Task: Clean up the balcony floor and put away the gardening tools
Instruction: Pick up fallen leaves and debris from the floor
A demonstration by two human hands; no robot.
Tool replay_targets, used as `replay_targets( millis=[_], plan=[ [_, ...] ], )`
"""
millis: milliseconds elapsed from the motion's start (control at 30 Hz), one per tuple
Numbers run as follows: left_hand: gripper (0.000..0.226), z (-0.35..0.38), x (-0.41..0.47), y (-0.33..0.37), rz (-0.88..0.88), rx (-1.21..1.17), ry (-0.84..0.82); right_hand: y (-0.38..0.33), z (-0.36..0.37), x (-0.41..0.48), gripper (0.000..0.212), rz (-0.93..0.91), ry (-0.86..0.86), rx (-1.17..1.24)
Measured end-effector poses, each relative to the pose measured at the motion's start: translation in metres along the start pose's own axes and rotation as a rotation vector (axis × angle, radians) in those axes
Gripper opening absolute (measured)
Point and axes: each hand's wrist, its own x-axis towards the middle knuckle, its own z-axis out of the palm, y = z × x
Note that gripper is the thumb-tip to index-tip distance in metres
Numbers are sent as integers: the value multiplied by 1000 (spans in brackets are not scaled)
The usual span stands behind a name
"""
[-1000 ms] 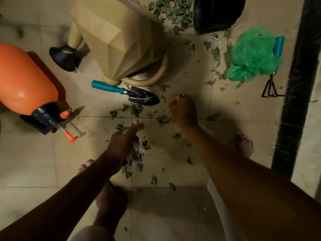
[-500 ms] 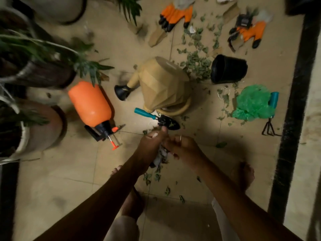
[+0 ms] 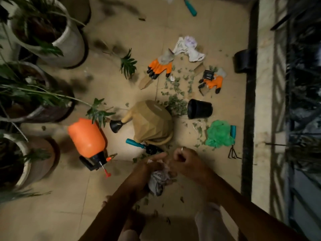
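My left hand [image 3: 147, 169] holds a crumpled pale bag or cloth [image 3: 159, 181] with leaf bits in it, above the tiled floor. My right hand [image 3: 187, 162], fingers curled, meets it at the top of that bundle. Just beyond them lie a teal-handled trowel [image 3: 139, 145], a tan watering can [image 3: 151, 126] and an orange pressure sprayer [image 3: 88, 138]. Cut green leaves [image 3: 177, 105] are scattered over the floor. A small hand rake [image 3: 232, 145] lies partly under a green bag [image 3: 218, 133]. Two orange gloves [image 3: 159, 66] [image 3: 212, 82] lie farther off.
An empty black pot [image 3: 199, 108] lies on its side by the leaves. Large potted plants [image 3: 43, 32] line the left. A white cloth [image 3: 189, 48] and another teal handle [image 3: 191, 6] lie farther away. A dark threshold strip [image 3: 250, 101] and railing run along the right.
The view has pulled back and up, so more floor shows. My right hand came from the floor to my left hand, and both lifted together at the bundle.
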Motion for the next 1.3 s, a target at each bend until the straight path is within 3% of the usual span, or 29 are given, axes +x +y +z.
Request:
replay_targets(
  millis=[100,200,267,467,667,767,867,1033,1133,1300],
  plan=[
    [37,14,0,17,27,-29,45,-19,-24,9,31,-6,101,33],
    [24,26,8,44,79,73,110,-31,-47,39,28,35,266,79],
    [27,29,21,60,126,134,124,-35,-56,68,21,55,334,76],
    [23,37,80,121,235,209,219,-31,-79,185,7,58,341,-76],
    [56,5,176,199,388,207,320,-21,-61,342,34,-59,211,-297],
    [43,-17,227,230,417,197,419,-22,-38,413,43,-164,243,-367],
    [9,-39,274,247,439,168,470,-25,-13,469,58,-194,325,-385],
    [20,-67,326,249,471,248,519,-14,4,519,54,-182,354,-459],
    [21,-79,340,240,453,275,572,-2,8,521,49,-137,375,-277],
    [23,-81,345,238,468,260,652,1,-9,511,37,-35,255,102]
  ],
)
